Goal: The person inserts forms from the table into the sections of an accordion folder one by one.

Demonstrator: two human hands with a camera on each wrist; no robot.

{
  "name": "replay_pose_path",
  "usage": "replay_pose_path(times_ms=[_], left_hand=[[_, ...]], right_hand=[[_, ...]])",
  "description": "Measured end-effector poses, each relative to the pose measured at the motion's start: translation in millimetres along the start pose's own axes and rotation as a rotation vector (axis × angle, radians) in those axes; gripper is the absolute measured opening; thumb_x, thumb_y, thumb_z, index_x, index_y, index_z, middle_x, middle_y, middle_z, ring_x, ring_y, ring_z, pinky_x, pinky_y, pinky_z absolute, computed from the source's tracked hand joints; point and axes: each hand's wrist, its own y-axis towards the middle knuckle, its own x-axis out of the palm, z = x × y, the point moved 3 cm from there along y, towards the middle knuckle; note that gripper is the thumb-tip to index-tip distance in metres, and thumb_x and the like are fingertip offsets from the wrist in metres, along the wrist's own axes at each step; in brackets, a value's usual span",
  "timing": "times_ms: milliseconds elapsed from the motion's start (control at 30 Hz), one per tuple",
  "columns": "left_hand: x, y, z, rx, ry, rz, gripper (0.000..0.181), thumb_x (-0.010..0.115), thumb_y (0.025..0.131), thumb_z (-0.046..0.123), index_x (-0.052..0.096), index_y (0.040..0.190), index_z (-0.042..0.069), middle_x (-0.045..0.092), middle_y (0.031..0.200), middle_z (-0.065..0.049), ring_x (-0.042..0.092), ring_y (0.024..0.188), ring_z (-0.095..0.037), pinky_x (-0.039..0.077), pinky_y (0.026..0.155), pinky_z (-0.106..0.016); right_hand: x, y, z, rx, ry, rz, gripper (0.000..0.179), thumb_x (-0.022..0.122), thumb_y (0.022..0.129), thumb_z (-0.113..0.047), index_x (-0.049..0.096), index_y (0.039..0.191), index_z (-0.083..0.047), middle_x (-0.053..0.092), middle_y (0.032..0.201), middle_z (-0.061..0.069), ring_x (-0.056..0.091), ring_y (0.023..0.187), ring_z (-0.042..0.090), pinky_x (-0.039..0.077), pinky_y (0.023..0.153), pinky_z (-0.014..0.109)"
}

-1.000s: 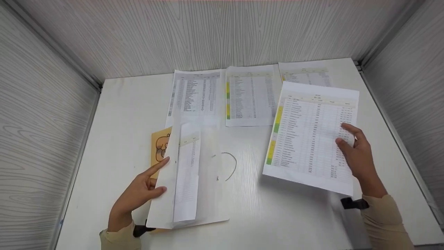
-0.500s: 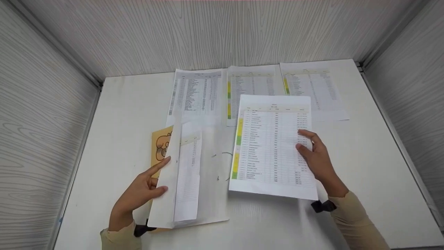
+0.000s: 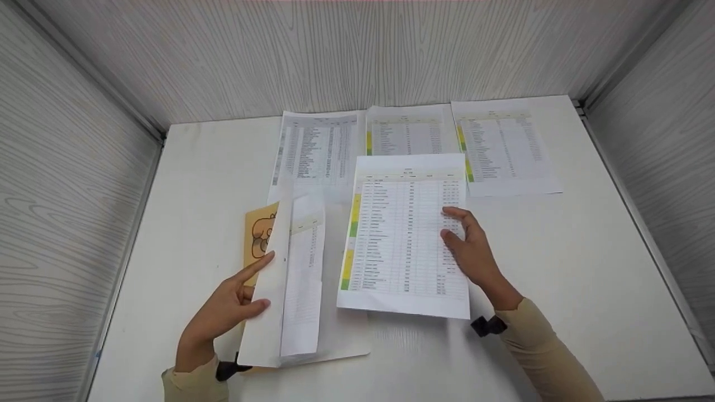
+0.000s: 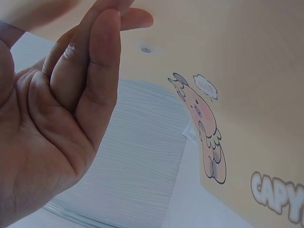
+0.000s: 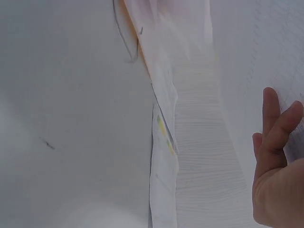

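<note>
My left hand (image 3: 217, 312) holds the raised cover of a folder (image 3: 261, 329), thumb and index finger on its white inner side. In the left wrist view, other fingers (image 4: 102, 61) lie against the cover's tan outer face (image 4: 266, 114), which bears a cartoon animal and lettering. Inside the folder a narrow strip of printed paper (image 3: 301, 301) shows. My right hand (image 3: 472, 251) grips a printed sheet (image 3: 399, 240) by its right side, thumb on the front. The sheet, with yellow and green blocks down its left edge, is raised beside the folder and overlaps its right part.
Along the back of the white table (image 3: 581, 262) lie three printed sheets: a grey one (image 3: 318, 145) at left, a colour-marked one (image 3: 408, 131) partly covered in the middle, another (image 3: 503, 151) at right. Wood-patterned panels (image 3: 357, 56) enclose the table at the back and both sides.
My right hand has carried the printed sheet leftward to the folder, uncovering the back right sheet and covering part of the middle one. The left hand and folder cover have hardly moved.
</note>
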Motion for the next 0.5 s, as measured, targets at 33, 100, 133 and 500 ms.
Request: replay_pose_path(times_ms=[33,100,133,500], left_hand=[[0.1,0.0,0.0,0.000,-0.002,-0.002,0.076,0.063,0.087,-0.005,0.024,0.152,0.001,0.024,0.049,-0.014,0.017,0.041,-0.010,0.019,0.036,-0.028],[0.4,0.2,0.2,-0.005,0.000,-0.004,0.076,0.063,0.086,-0.006,0.024,0.152,0.002,0.025,0.049,-0.015,0.018,0.041,-0.005,0.020,0.036,-0.027],[0.6,0.3,0.5,-0.007,0.002,-0.003,0.077,0.063,0.086,-0.006,0.024,0.152,0.002,0.026,0.049,-0.015,0.020,0.042,-0.003,0.020,0.036,-0.027],[2.1,1.3,3.3,-0.023,0.006,0.001,0.076,0.063,0.085,-0.006,0.025,0.151,0.000,0.026,0.051,-0.016,0.021,0.043,-0.002,0.021,0.036,-0.030]], right_hand=[[4,1.1,0,0.002,0.000,-0.003,0.044,0.047,0.098,-0.007,0.040,0.141,-0.015,0.033,0.153,0.005,0.055,0.115,0.023,0.051,0.081,0.026],[10,3.0,1,0.006,-0.001,-0.007,0.044,0.047,0.098,-0.007,0.040,0.140,-0.015,0.030,0.155,0.004,0.052,0.119,0.022,0.049,0.085,0.026],[14,3.6,2,0.008,-0.005,-0.010,0.044,0.047,0.098,-0.007,0.040,0.140,-0.015,0.029,0.156,0.004,0.052,0.121,0.022,0.048,0.087,0.027],[40,-1.0,5,0.046,0.001,-0.092,0.044,0.046,0.097,-0.005,0.042,0.139,-0.015,0.023,0.159,0.005,0.048,0.125,0.025,0.041,0.095,0.036]])
